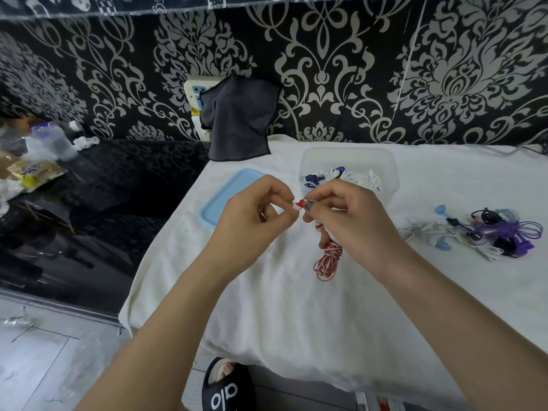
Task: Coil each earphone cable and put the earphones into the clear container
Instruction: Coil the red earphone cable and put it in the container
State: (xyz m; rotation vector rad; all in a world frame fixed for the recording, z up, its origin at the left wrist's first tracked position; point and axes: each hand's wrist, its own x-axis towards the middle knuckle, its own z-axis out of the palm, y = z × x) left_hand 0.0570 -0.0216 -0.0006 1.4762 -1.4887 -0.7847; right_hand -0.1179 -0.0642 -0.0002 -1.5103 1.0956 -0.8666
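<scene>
Step in hand: finishing the coil on the red-and-white earphone (327,259). Left hand (252,215) pinches the earbud end at fingertip level; right hand (353,221) has its grip closed round the top of the bundle, and the coiled loops hang below it onto the white cloth (267,307) over the bench. Clear container (385,164) sits just behind the hands, open, with several coiled sets already inside; its blue lid (221,197) lies to the left. Uncoiled pile (486,232) waits on the right, well apart. Next, as I read it: tuck the loose end, keep the coil tight, drop it in the container without it springing open.
</scene>
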